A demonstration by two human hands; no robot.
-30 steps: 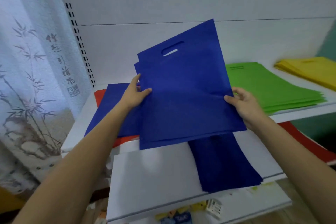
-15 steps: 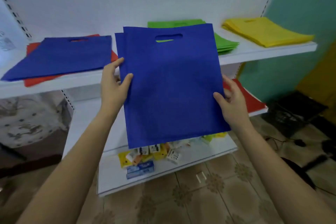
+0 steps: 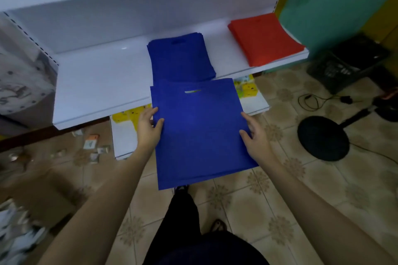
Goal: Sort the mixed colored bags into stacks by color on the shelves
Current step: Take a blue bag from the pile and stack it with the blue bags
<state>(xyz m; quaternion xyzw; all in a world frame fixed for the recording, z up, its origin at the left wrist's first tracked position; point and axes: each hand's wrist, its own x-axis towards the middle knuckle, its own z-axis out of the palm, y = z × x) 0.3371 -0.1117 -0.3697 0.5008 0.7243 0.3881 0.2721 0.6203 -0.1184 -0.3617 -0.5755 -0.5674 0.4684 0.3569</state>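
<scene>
By their side edges the left hand [image 3: 148, 129] and right hand [image 3: 255, 137] pinch the flat blue bags [image 3: 200, 135]; at 12 o'clock, the blue stack [image 3: 181, 58] lies by the shelf [image 3: 97, 84] lip.

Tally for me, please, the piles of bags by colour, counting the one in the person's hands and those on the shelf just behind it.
Blue: 2, the blue stack lying on the shelf and the blue bundle held between the left hand and right hand.
Red: 1, the red stack.
Total: 3 piles.
</scene>
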